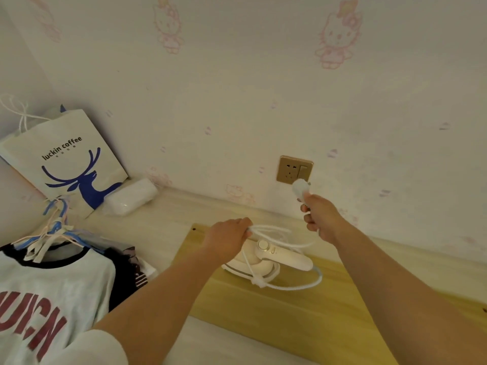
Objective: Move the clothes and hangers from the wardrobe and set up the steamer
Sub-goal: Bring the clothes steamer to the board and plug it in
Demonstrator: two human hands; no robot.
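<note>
Low on the pale papered wall sits a gold socket; right hand grips the white plug just below it, left hand holds looped white cord above the cream steamer. Next: align the prongs and push in.

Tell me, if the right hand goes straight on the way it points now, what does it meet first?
Probably the wall socket: the right hand holds the white plug just below it. The remaining gap is unclear.

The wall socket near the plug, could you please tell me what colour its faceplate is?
The wall socket has a gold, brushed-metal-looking faceplate, seen best in the head view.
</note>
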